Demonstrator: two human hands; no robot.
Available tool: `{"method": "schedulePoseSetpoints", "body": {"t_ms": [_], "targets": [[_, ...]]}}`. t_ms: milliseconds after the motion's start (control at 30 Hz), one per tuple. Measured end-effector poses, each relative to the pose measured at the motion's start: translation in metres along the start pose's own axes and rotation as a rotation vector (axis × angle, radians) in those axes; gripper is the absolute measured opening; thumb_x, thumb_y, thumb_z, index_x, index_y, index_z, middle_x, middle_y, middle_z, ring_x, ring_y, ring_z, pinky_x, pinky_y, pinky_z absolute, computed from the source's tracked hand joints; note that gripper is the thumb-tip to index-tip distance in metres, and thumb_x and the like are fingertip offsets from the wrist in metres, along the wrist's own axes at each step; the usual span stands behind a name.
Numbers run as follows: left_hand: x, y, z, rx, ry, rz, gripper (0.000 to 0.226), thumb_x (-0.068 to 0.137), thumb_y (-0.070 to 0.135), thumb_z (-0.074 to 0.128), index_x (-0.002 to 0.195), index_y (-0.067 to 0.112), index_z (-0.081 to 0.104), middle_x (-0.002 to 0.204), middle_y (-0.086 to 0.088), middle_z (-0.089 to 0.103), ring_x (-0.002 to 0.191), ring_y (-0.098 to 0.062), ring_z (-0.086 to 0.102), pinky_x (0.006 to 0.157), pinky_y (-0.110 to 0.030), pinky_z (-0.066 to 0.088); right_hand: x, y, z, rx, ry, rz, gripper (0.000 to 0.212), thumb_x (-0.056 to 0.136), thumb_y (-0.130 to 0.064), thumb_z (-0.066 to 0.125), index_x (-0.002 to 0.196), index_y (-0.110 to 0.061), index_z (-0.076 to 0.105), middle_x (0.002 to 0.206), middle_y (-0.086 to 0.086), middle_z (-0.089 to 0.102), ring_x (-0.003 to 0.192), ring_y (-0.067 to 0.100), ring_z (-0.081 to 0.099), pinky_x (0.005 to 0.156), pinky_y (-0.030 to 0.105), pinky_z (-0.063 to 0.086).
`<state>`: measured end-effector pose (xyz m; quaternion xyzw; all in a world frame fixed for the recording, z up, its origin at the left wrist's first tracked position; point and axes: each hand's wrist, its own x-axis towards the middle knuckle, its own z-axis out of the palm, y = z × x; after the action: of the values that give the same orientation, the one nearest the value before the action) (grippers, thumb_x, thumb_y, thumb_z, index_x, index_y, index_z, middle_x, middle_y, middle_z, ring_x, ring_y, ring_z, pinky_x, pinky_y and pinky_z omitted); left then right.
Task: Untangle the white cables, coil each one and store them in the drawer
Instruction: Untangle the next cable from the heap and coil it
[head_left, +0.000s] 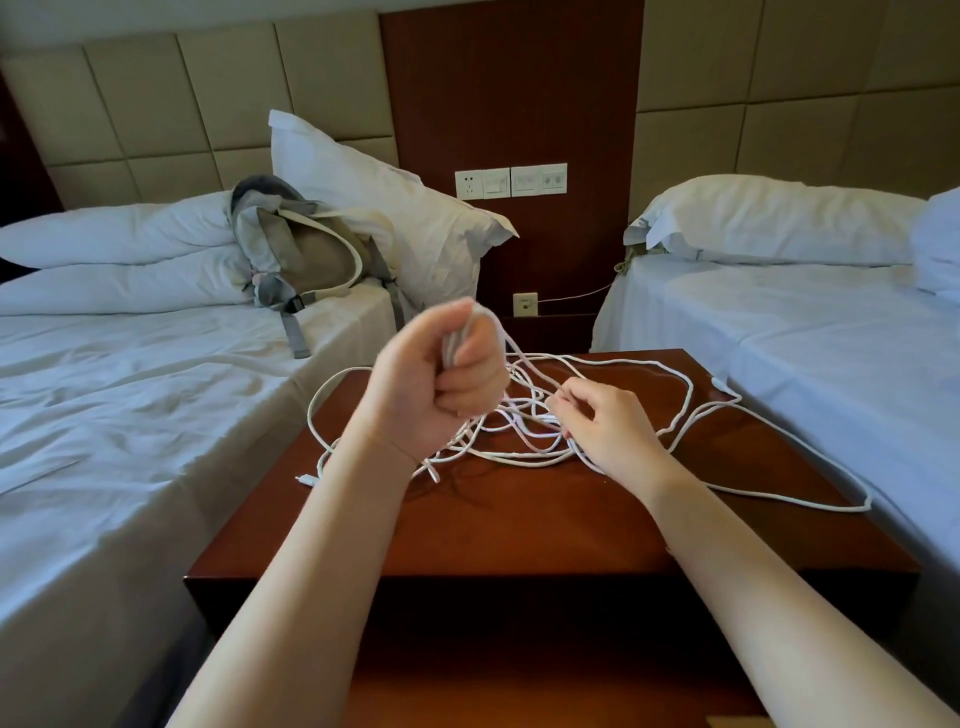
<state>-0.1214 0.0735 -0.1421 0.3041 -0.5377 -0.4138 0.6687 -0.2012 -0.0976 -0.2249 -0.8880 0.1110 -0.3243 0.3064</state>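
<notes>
White cables (519, 452) are sprawled all over the nightstand (519, 535) top in one big spaghetti knot. One loop is sliding off the right edge toward the bed (831, 374), and a connector end (306, 479) is lying by the left edge. Left hand (441, 374) is balled up round a bunch of strands, lifted above the back half of the nightstand. Right hand (608, 426) is down over the middle of it, fingertips pinching what looks like a single strand. Stuff looks thin, light, floppy and kinda slick, so yanking probably just tightens it. I'd grab a free plug end and feed it back through.
</notes>
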Motion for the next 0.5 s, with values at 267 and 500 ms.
{"method": "schedulePoseSetpoints", "body": {"t_ms": [267, 500], "targets": [[-0.003, 0.014, 0.001, -0.120, 0.130, 0.315, 0.040, 0.086, 0.026, 0.035, 0.048, 0.018, 0.045, 0.040, 0.006, 0.022, 0.034, -0.008, 0.021, 0.038, -0.020, 0.021, 0.000, -0.003, -0.002, -0.075, -0.037, 0.106, 0.029, 0.100, -0.034, 0.041, 0.087, -0.017, 0.060, 0.082, -0.003, 0.051, 0.075, 0.013, 0.051, 0.067, 0.028, 0.043], [0.001, 0.007, 0.005, -0.280, 0.679, 0.516, 0.020, 0.088, 0.019, 0.034, 0.072, 0.013, 0.044, 0.057, 0.003, 0.039, 0.050, -0.009, 0.040, 0.056, -0.020, 0.038, -0.001, 0.008, -0.001, -0.057, -0.071, 0.001, 0.027, 0.100, -0.030, 0.042, 0.077, -0.024, 0.054, 0.071, -0.002, 0.060, 0.069, 0.008, 0.046, 0.057, 0.023, 0.034]]}}
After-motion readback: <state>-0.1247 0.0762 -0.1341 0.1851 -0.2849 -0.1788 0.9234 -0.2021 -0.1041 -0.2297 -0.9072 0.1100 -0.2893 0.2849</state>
